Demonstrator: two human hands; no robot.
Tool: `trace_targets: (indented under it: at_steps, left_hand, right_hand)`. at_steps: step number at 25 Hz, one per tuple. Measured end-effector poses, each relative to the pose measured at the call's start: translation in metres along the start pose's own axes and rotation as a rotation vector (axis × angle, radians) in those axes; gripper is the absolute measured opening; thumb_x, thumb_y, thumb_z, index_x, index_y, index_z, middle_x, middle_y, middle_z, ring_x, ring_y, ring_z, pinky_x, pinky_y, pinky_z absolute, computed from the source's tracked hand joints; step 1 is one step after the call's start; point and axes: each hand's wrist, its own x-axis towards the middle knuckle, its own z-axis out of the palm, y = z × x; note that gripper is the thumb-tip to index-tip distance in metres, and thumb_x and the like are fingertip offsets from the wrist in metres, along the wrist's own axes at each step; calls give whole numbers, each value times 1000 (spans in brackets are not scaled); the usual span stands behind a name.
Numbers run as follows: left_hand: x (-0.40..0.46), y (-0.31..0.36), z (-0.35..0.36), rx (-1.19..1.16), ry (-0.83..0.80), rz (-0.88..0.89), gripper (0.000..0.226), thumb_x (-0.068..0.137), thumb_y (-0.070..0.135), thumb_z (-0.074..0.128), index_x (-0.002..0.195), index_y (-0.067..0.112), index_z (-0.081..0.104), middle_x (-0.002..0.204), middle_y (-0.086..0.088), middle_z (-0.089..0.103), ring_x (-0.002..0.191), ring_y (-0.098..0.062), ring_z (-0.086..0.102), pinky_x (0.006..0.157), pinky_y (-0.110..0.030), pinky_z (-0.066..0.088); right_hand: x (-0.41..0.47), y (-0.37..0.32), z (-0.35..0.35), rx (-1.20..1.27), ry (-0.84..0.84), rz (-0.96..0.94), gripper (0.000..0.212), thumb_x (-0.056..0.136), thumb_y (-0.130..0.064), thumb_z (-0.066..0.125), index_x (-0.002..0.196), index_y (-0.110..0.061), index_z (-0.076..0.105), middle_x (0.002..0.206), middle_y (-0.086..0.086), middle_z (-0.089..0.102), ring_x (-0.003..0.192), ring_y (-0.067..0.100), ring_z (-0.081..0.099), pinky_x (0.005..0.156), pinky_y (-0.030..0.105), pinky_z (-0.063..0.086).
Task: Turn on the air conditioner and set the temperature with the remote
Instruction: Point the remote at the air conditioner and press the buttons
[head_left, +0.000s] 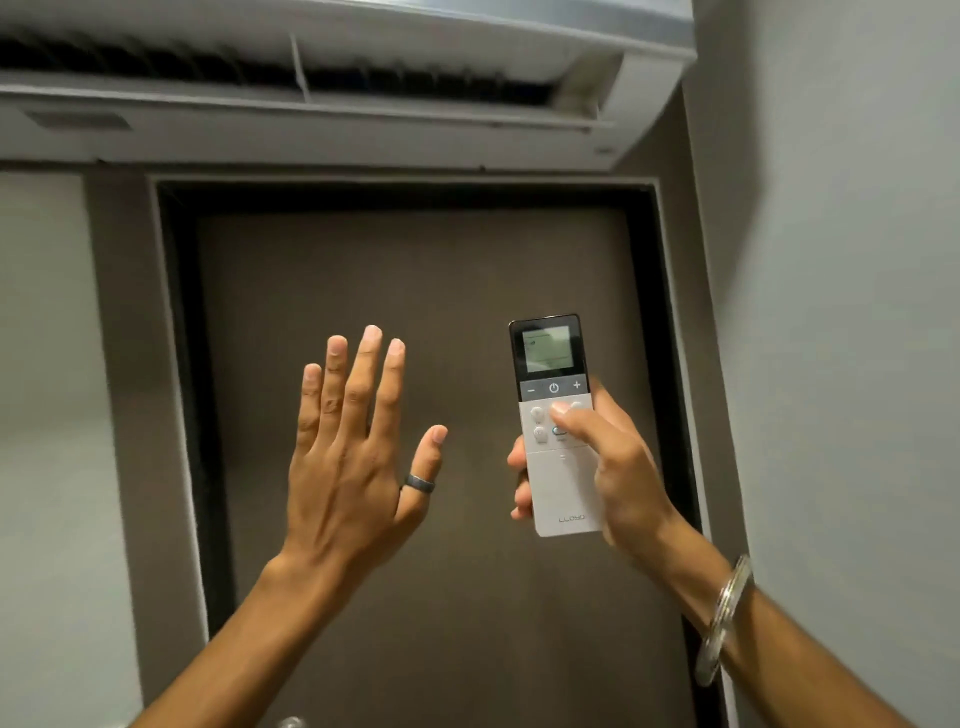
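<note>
your right hand (605, 457) is wrapped around the remote (558, 426), left hand (353, 457) up empty with fingers spread.

remote sits upright at about 3 o'clock of the left hand, well apart from it, thumb resting on the buttons under the power key. air conditioner (322, 104) hangs at 12 o'clock above the brown door (415, 291), flap open.

Open air lies between left hand (353, 467) and remote (558, 431); door (415, 291) behind.

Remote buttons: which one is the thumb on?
The upper-right round button in the pale block, just under the plus key. The right hand's thumb covers it; the power and minus keys are uncovered.
</note>
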Motion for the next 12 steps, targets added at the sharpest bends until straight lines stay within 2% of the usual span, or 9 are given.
trace_targets:
  at_steps: [5,12]
  left_hand:
    - [30,-20,-29,34,74,22,77,100,52,40,162,8,23,172,-13,14,161,-31,5,132,-50,6]
    - [44,-29,-55,43,137,26,77,99,52,43,161,7,26,171,-14,16,160,-33,7,132,-48,4]
  right_hand:
    - [19,-33,37,-66,-39,-80,33,95,-33,50,121,-13,53,79,14,75,55,30,70,52,42,64]
    - [17,-54,63,-26,-34,-110,25,95,-28,50,116,-17,57,76,17,73,51,33,68,51,44,63]
